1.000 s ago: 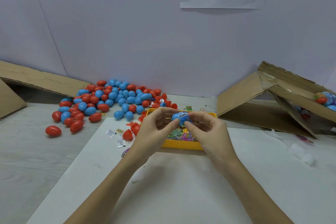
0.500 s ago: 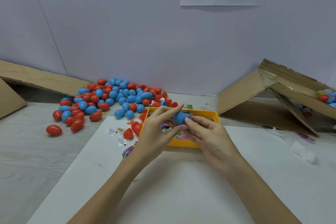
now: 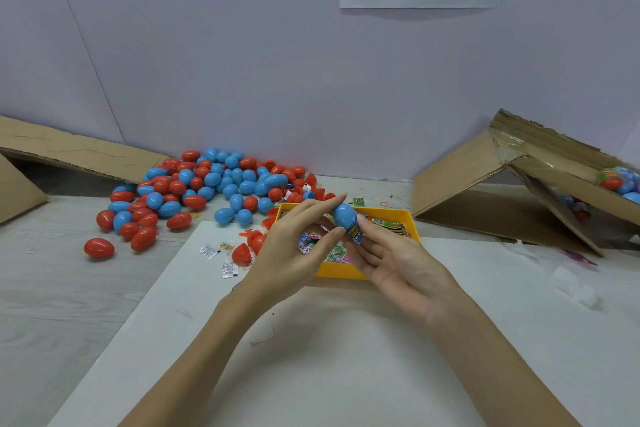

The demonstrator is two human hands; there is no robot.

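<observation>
- At the far left we are seeing a cardboard flap (image 3: 69, 156) leaning down onto the worktop (image 3: 52, 288). Maybe it is stopping eggs from rolling off.
- Next we are looking at a big pile of red and blue eggs (image 3: 207, 184) lying by the wall. One lone red egg (image 3: 99, 247) is lying apart from it, nearer to us. We think they are all waiting for their turn.
- On the white sheet (image 3: 311, 374), small packets (image 3: 209, 251) and a red half shell (image 3: 240, 253) are lying just beside the tray, easy to grab.
- The left hand (image 3: 294, 246) is pinching the blue egg (image 3: 344, 215), with one long finger on top and the thumb below. We think it is holding the egg steady.
- The blue egg is up in the air between both hands, just above the yellow tray (image 3: 334, 272) and not touching it. If it is dropped, it should land in the tray.
- A printed band (image 3: 355, 231) is going round the egg's lower end.
- The right hand (image 3: 398, 260) is pressing its thumb on that band, with its fingers curling under the egg. We think it is rubbing the band down flat.
- The tray is holding bright stickers (image 3: 394, 227), close to the hands.
- At the far right a cardboard box (image 3: 485, 184) is lying tipped open. Wrapped eggs (image 3: 613, 180) are sitting inside, so we think done eggs are going there.
</observation>
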